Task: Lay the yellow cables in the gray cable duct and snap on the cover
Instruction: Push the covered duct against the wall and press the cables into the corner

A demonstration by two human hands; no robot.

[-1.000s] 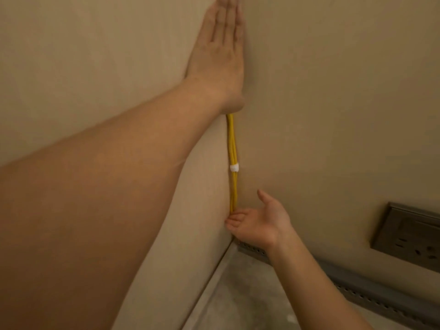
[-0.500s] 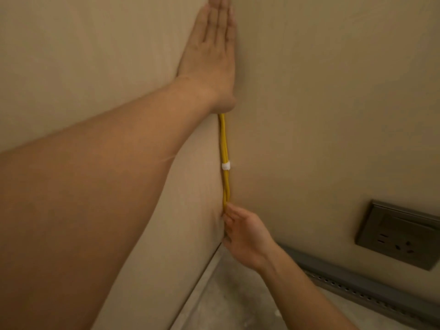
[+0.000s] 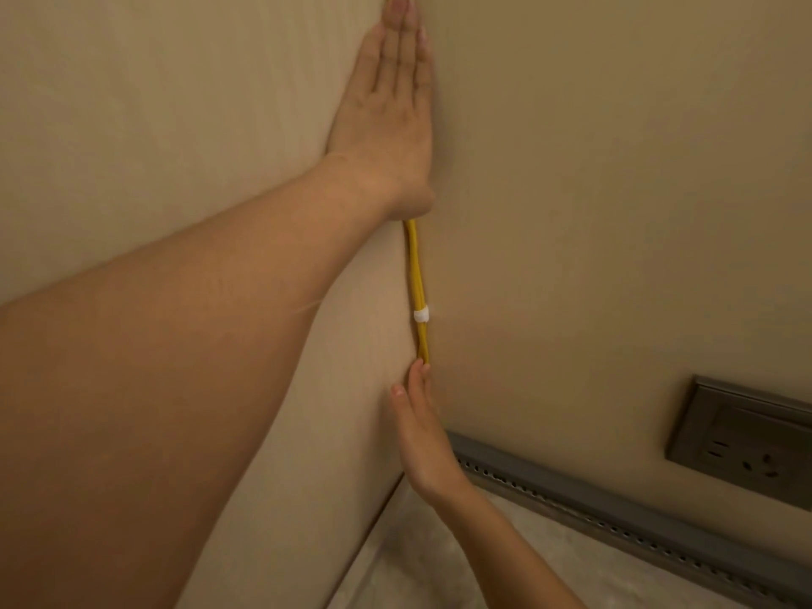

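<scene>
I can read no text, brand, number or sign from here. The wall socket (image 3: 742, 441) and the white band (image 3: 422, 315) on the yellow cables (image 3: 415, 274) show me nothing legible.

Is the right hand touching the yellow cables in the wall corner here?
Touching. The head view shows the straight fingers of the right hand pressed along the yellow cables, which vanish under its fingertips with no gap.

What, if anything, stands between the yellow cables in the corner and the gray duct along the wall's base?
Nothing visible but the person's right hand, which lies flat against the corner below the yellow cables, just above the near end of the gray duct. The wall socket sits above the duct, aside.
</scene>
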